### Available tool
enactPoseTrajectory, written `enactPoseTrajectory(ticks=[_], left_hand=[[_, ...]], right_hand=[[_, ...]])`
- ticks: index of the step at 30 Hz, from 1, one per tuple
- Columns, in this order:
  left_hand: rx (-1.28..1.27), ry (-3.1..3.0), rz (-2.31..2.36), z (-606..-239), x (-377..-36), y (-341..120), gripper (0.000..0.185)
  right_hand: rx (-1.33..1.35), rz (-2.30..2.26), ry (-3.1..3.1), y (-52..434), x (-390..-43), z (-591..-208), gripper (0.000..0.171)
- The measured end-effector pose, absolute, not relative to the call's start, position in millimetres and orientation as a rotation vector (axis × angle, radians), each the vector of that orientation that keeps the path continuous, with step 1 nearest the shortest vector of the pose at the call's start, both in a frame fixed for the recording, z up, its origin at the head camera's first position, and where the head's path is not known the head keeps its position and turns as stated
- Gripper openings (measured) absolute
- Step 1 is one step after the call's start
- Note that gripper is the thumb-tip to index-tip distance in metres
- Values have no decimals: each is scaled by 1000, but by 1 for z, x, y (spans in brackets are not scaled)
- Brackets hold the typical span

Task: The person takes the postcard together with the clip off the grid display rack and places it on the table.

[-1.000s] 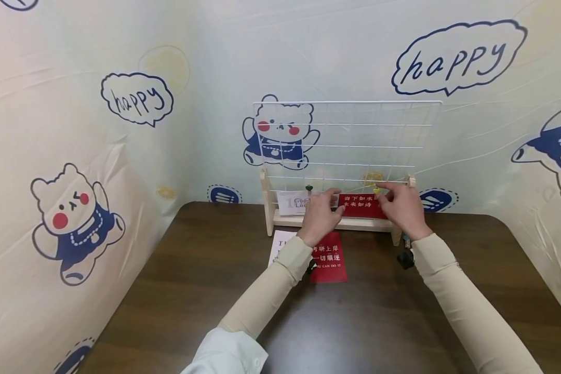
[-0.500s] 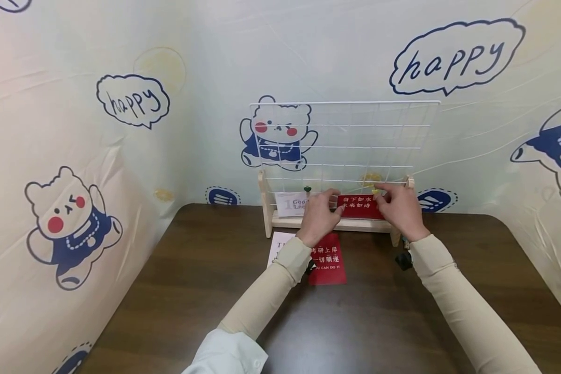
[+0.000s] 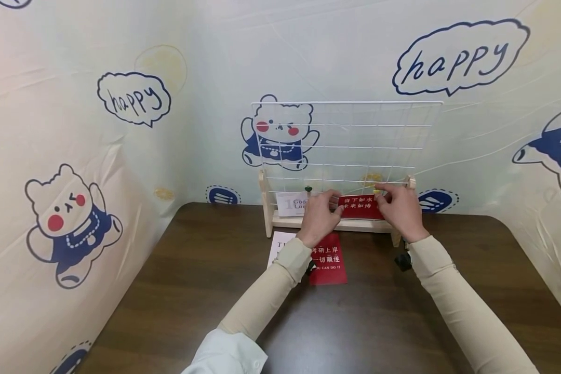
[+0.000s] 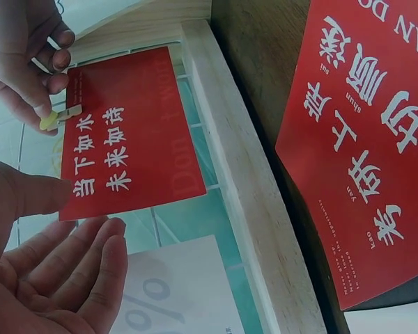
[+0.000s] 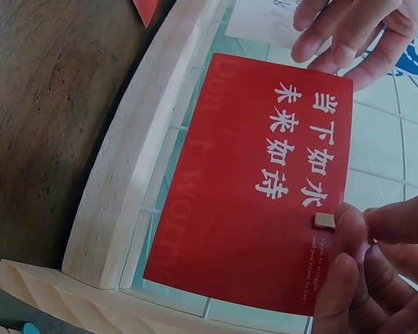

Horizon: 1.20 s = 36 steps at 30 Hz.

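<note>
A red card (image 3: pixel 357 208) with white Chinese characters stands against a white wire grid (image 3: pixel 346 102) on a wooden base (image 3: pixel 364 224). My left hand (image 3: pixel 319 217) holds its upper left corner, thumb in front and fingers behind, clear in the left wrist view. At the upper right edge my right hand (image 3: pixel 401 209) pinches a small wooden clip (image 5: pixel 324 220) with a yellow top (image 4: pixel 49 121); its tip lies over the card's face. To the left, a white "Good Luck" card (image 3: pixel 287 204) hangs on the grid under a dark green clip (image 3: pixel 308 188), partly behind my left hand.
On the brown table (image 3: pixel 191 291), in front of the rack, lie another red card (image 3: pixel 329 266) and a white card (image 3: pixel 279 244), partly covered by my left forearm. Small pieces, one blue (image 5: pixel 31 328), show beside the base's right foot. A patterned cloth (image 3: pixel 215 62) hangs behind.
Both hands stay almost in place on the red card and the clip. Only a slight shift of the head view shows.
</note>
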<state>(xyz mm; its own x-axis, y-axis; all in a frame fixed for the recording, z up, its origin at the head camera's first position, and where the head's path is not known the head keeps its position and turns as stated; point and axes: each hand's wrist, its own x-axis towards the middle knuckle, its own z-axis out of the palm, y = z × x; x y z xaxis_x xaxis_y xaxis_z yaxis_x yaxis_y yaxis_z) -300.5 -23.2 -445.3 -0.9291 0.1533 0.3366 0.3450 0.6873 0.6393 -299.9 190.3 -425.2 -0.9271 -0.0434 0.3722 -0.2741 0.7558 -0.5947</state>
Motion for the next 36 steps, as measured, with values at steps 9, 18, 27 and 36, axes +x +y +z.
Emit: enactPoseTrajectory(ticks=[9,18,27,36], left_hand=[[-425,-2611,-1082,-445,-302,-24,24],[-406,-2584,-1066,-447,-302,-23,19],[-377,-2574,-1033,-448,-305,-22,17],[-352,-2590,-1037,-447,-304,-22,18]], right_hand=[[236,949,-2605,189,-302,-424,30],[242,929,-2581,189,-303,-425,27],[267,954,-2555,191,-305,-429,24],[278,1001,-2537,193,-309,-431,23]])
